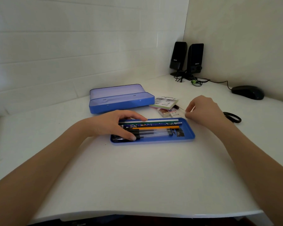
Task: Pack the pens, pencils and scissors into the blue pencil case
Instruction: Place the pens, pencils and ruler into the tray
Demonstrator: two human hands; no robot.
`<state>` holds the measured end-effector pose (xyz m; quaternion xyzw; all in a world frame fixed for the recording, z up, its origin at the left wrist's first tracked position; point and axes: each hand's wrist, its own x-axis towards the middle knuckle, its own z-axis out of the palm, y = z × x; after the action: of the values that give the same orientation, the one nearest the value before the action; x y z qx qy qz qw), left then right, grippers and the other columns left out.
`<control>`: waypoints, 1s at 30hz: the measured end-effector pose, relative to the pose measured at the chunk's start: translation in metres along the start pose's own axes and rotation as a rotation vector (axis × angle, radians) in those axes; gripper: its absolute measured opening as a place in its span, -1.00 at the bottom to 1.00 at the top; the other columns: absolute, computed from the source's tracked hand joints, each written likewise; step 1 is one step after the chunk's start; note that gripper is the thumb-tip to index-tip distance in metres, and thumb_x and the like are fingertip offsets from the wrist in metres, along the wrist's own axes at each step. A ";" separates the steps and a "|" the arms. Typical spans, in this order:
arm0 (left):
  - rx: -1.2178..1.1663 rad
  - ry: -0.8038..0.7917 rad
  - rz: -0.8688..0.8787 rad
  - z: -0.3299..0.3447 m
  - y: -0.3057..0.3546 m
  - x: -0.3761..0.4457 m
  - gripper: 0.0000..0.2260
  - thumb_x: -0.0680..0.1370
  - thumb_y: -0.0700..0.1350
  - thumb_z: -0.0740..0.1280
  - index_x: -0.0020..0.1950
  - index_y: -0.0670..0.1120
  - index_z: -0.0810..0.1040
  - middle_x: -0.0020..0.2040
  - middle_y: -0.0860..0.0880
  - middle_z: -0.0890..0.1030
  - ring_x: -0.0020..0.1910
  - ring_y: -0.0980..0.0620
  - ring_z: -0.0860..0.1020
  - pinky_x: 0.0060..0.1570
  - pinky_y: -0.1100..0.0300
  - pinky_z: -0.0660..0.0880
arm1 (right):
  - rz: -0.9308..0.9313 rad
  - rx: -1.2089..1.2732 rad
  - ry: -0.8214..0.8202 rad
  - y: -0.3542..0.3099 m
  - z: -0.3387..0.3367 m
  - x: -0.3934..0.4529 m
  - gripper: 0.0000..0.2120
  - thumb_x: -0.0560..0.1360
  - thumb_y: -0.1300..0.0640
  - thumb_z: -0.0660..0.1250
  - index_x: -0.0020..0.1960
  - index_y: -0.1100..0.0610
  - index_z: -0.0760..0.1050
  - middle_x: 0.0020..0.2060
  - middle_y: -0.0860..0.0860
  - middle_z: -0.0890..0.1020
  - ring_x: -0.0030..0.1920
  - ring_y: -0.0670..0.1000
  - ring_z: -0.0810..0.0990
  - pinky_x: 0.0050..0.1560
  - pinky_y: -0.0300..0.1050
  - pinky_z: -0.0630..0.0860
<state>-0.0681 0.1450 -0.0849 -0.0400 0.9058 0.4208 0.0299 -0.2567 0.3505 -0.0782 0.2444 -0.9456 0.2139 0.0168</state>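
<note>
Head view: left grip (117, 123) spread over pens (153, 133), right grip (201, 110) pinched

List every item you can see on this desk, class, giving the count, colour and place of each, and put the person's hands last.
Blue metal pencil case with open lid: one, blue, far centre.
Shallow blue tray: one, blue, middle of the white desk.
Pens and pencils: several, white, green, orange, clear and black, lying in the tray.
Sticky note pad: one, pastel, right of the case.
Erasers: two, beside the pad.
Black scissors: one, right side.
Black speakers: two, far corner.
Black mouse: one, far right.
Left hand: resting on the pens.
Right hand: at the tray's far right corner, fingertips pinched.
</note>
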 end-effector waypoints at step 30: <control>-0.032 -0.016 -0.006 -0.001 -0.001 0.000 -0.53 0.40 -0.15 0.49 0.22 0.20 0.51 0.15 0.18 0.58 0.09 0.20 0.57 0.05 0.35 0.49 | -0.672 0.218 -0.690 -0.025 -0.023 -0.040 -0.83 0.43 0.13 0.44 -0.06 -0.12 0.64 -0.23 0.09 0.60 -0.33 -0.02 0.45 -0.24 -0.02 0.47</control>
<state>-0.0682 0.1437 -0.0849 -0.0400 0.8984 0.4356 0.0379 -0.2116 0.3585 -0.0528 0.5928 -0.7370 0.2008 -0.2550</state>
